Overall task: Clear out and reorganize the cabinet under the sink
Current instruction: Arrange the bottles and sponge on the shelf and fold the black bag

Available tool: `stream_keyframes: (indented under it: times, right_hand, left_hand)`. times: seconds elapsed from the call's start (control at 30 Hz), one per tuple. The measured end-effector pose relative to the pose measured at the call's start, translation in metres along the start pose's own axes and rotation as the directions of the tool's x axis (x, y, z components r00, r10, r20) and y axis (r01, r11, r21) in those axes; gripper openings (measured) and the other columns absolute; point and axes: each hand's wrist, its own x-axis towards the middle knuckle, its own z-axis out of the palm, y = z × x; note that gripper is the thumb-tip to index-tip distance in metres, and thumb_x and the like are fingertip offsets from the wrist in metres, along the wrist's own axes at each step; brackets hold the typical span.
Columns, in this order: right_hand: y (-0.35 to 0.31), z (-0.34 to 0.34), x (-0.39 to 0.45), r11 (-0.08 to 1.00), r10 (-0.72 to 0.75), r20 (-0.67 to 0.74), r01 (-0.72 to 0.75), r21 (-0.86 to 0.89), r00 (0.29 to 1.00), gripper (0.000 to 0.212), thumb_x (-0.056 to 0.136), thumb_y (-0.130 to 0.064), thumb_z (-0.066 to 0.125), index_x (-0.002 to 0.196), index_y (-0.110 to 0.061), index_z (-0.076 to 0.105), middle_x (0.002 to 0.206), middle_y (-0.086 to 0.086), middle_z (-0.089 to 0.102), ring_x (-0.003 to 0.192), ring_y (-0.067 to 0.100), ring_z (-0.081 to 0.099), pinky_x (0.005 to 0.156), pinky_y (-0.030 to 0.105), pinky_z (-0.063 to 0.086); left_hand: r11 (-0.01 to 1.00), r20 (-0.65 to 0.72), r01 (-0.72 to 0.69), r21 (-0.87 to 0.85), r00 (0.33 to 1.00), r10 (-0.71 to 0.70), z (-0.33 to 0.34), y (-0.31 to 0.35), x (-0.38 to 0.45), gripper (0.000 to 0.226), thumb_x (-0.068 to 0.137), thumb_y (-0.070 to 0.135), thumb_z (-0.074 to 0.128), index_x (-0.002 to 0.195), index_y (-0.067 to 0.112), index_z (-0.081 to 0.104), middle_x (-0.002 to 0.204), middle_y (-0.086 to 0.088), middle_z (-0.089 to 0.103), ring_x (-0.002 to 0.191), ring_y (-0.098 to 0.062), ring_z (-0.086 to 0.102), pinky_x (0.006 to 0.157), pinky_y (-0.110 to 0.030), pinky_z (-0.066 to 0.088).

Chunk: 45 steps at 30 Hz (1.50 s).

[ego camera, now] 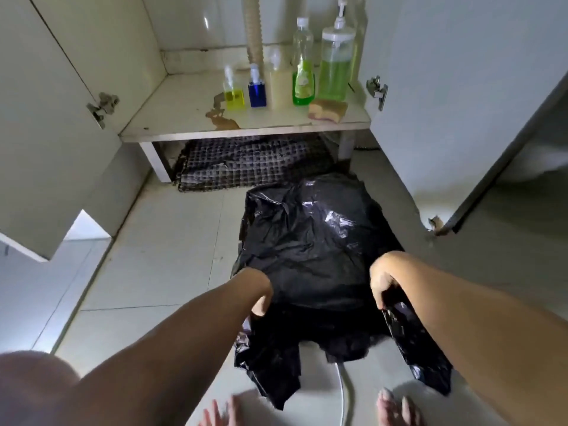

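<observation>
Pale floor tiles (pixel 147 272) run up to the open cabinet (pixel 246 121), whose shelf holds a row of bottles (pixel 302 84) and a sponge (pixel 327 109) along its right half, with a checked cloth (pixel 246 167) lying in the gap beneath. I have the black bin bag (pixel 310 241) on the floor in front of the shelf, my left hand (pixel 261 299) and right hand (pixel 379 284) each curled around its near edge, so I judge the step to be spreading the bag's mouth to take the clear-out. Next I would need to lift and part that rim; open tile lies to the left, whereas the right door (pixel 461 87) stands close beside the bag.
</observation>
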Motion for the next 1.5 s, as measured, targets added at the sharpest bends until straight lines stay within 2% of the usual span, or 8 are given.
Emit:
stream_keyframes:
  times: [0.13,0.3,0.4,0.57,0.8,0.9,1.23,1.5]
  right_hand:
    - [0.004,0.015,-0.014,0.995,-0.005,-0.025,0.007,0.103,1.000,0.075,0.039,-0.048,0.078,0.107,-0.017,0.070,0.117,0.005,0.067,0.092,0.023,0.064,0.088,0.031,0.052]
    - [0.032,0.028,-0.024,0.618,0.088,-0.207,0.110,0.779,0.974,0.022,0.079,-0.023,0.073,0.093,-0.009,0.063,0.089,0.004,0.064,0.061,0.008,0.056,0.048,0.016,0.039]
    - [0.056,0.038,0.006,0.362,0.350,-0.336,0.205,0.909,0.874,0.068,0.053,-0.041,0.087,0.105,-0.003,0.063,0.100,0.015,0.068,0.082,0.026,0.066,0.074,0.027,0.053]
    - [0.049,0.079,0.053,0.342,0.292,-0.130,0.023,0.939,0.947,0.106,0.026,-0.037,0.096,0.116,0.000,0.056,0.112,0.018,0.065,0.098,0.032,0.064,0.090,0.036,0.051]
    - [0.041,0.062,0.011,0.422,0.196,-0.089,-0.002,0.907,0.977,0.049,0.077,-0.014,0.076,0.117,0.007,0.058,0.109,0.020,0.062,0.105,0.033,0.060,0.087,0.035,0.045]
    - [0.041,0.051,-0.007,0.345,0.140,-0.102,0.048,0.937,0.985,0.015,0.083,-0.007,0.065,0.090,0.005,0.061,0.079,0.017,0.056,0.087,0.031,0.056,0.061,0.031,0.039]
    - [0.045,0.028,-0.073,-0.253,-0.065,-0.342,0.316,0.914,0.937,0.022,0.091,-0.022,0.052,0.079,-0.005,0.058,0.047,0.009,0.065,0.037,0.018,0.062,0.037,0.022,0.049]
    - [0.022,-0.033,-0.129,-0.663,-0.205,-0.611,0.351,0.662,0.765,0.048,0.096,-0.014,0.033,0.063,-0.002,0.066,0.052,0.011,0.067,0.044,0.021,0.066,0.036,0.027,0.051]
  left_hand:
    - [0.972,0.210,-0.071,-0.224,0.970,0.120,-0.004,-0.002,0.017,0.070,0.086,0.061,0.053,0.141,0.018,0.043,0.138,-0.016,0.051,0.118,-0.032,0.055,0.099,-0.041,0.045]
    - [0.606,-0.131,-0.168,-0.777,0.986,0.106,-0.022,-0.037,0.030,0.054,0.083,0.054,0.063,0.117,0.013,0.061,0.122,-0.014,0.061,0.109,-0.027,0.062,0.081,-0.036,0.048]
    - [0.364,-0.292,-0.187,-0.913,0.920,-0.260,0.000,-0.045,0.053,0.070,0.070,0.043,0.081,0.119,0.000,0.055,0.122,-0.018,0.059,0.114,-0.034,0.057,0.089,-0.035,0.047]
    - [-0.160,-0.083,-0.101,-0.982,0.990,-0.112,0.025,-0.028,0.052,0.061,0.082,0.021,0.074,0.133,-0.002,0.048,0.137,-0.015,0.051,0.126,-0.032,0.049,0.084,-0.036,0.037]
    - [-0.228,-0.022,-0.011,-0.974,0.999,0.047,0.034,-0.034,0.060,0.044,0.083,0.026,0.072,0.119,0.005,0.056,0.112,-0.012,0.061,0.104,-0.027,0.057,0.099,-0.038,0.044]
    - [-0.289,-0.074,-0.070,-0.955,0.997,0.001,0.033,-0.035,0.067,0.024,0.082,0.013,0.071,0.100,-0.001,0.064,0.084,-0.016,0.068,0.076,-0.028,0.065,0.070,-0.034,0.057]
    - [-0.246,-0.202,-0.194,-0.950,0.979,0.008,0.028,-0.058,0.019,0.020,0.089,0.020,0.062,0.081,0.003,0.058,0.053,-0.011,0.068,0.058,-0.024,0.064,0.060,-0.032,0.053]
    - [-0.494,-0.353,-0.321,-0.808,0.935,-0.030,0.037,-0.071,0.036,0.047,0.093,0.052,0.046,0.110,0.012,0.065,0.093,-0.008,0.075,0.093,-0.024,0.064,0.077,-0.035,0.049]
